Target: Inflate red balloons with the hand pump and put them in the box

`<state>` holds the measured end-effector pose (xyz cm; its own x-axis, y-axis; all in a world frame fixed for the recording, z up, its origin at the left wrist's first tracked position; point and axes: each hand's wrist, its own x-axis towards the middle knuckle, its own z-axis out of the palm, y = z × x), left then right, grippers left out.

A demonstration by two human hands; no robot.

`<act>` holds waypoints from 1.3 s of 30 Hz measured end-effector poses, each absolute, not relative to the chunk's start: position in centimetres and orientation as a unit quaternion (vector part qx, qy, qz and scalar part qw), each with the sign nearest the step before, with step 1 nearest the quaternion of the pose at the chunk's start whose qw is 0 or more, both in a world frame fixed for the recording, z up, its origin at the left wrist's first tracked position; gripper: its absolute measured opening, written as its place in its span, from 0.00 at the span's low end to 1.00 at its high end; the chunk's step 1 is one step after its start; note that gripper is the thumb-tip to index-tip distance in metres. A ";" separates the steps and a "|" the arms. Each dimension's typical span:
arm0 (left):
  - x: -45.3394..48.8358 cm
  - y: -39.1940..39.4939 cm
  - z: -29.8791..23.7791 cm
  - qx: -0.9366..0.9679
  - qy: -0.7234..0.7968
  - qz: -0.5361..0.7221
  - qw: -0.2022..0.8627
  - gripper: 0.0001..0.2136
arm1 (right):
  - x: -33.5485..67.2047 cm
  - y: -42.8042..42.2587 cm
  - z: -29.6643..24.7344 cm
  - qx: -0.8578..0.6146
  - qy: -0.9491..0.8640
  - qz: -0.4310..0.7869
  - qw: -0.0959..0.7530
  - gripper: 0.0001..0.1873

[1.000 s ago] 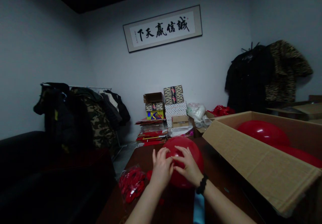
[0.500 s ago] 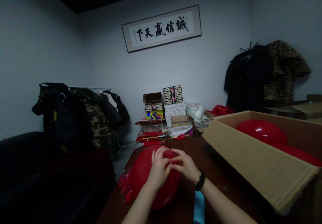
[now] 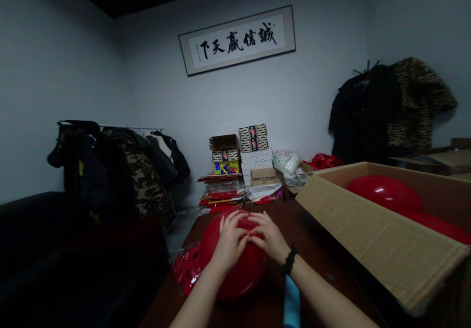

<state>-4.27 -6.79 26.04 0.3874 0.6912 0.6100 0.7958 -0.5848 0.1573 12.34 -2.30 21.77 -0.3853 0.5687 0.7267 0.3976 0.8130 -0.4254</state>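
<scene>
A red inflated balloon (image 3: 239, 274) rests on the dark wooden table (image 3: 316, 259) in front of me. My left hand (image 3: 228, 242) and my right hand (image 3: 268, 238) meet on top of it, fingertips pinching at its neck. A black bracelet (image 3: 287, 261) sits on my right wrist. A clear bag of red uninflated balloons (image 3: 187, 266) lies just left of the balloon.
A large open cardboard box (image 3: 371, 239) on the right holds more red balloons (image 3: 384, 193). Stacked boxes (image 3: 253, 153) and red paper goods stand beyond the table. Coats hang on a rack (image 3: 121, 166) at left and on the right wall (image 3: 390, 107). A blue object (image 3: 291, 306) lies by my right forearm.
The balloon has swung from under my right hand to the left and lower, then settled slightly back toward centre. Both hands stayed together at its neck.
</scene>
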 end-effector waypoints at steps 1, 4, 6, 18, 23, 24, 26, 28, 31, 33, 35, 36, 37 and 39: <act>-4.2 -6.8 26.1 -0.828 -0.452 -0.322 0.078 0.07 | 12.3 -2.4 21.8 -0.292 -0.828 0.080 0.472 0.04; -4.2 -6.9 26.1 -0.828 -0.458 -0.311 0.084 0.07 | 12.2 -2.7 21.6 -0.288 -0.832 0.047 0.471 0.03; -4.1 -6.9 26.2 -0.832 -0.454 -0.303 0.099 0.07 | 12.1 -2.9 21.4 -0.280 -0.837 0.024 0.469 0.04; -2.6 -9.1 26.0 -0.778 -0.478 -0.361 0.188 0.07 | 12.0 -3.1 20.7 -0.290 -0.821 -0.070 0.486 0.07; -2.4 -9.2 25.8 -0.764 -0.505 -0.365 0.171 0.04 | 11.8 -3.7 21.5 -0.288 -0.818 -0.092 0.489 0.05; -2.5 -9.1 25.8 -0.762 -0.511 -0.363 0.165 0.04 | 11.8 -3.9 21.6 -0.286 -0.819 -0.096 0.488 0.05; -2.7 -8.9 25.9 -0.761 -0.519 -0.359 0.152 0.05 | 11.8 -4.2 21.9 -0.279 -0.822 -0.103 0.486 0.05; -2.9 -8.8 26.0 -0.760 -0.524 -0.358 0.140 0.05 | 11.9 -4.5 22.1 -0.270 -0.826 -0.108 0.482 0.06; -3.0 -8.9 26.0 -0.758 -0.529 -0.361 0.122 0.04 | 12.1 -4.7 22.1 -0.260 -0.832 -0.111 0.478 0.08; -3.1 -8.9 26.0 -0.758 -0.531 -0.362 0.111 0.04 | 12.1 -4.8 22.1 -0.257 -0.833 -0.112 0.476 0.08; -3.2 -8.9 25.9 -0.757 -0.533 -0.364 0.100 0.04 | 12.2 -4.9 22.0 -0.257 -0.834 -0.112 0.475 0.07; -3.3 -8.9 25.8 -0.756 -0.535 -0.366 0.094 0.04 | 12.3 -5.0 22.0 -0.258 -0.834 -0.112 0.474 0.06; -3.4 -8.9 25.8 -0.756 -0.535 -0.368 0.085 0.04 | 12.3 -5.0 22.1 -0.260 -0.834 -0.112 0.474 0.06; -3.5 -8.8 25.7 -0.758 -0.530 -0.375 0.061 0.04 | 12.3 -5.0 22.1 -0.261 -0.834 -0.111 0.472 0.05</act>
<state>-3.53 -8.77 25.70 0.1564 0.7573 0.6340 0.8496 -0.4305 0.3047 12.30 -5.04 22.13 -0.4172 0.3313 0.8463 0.5403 0.8392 -0.0621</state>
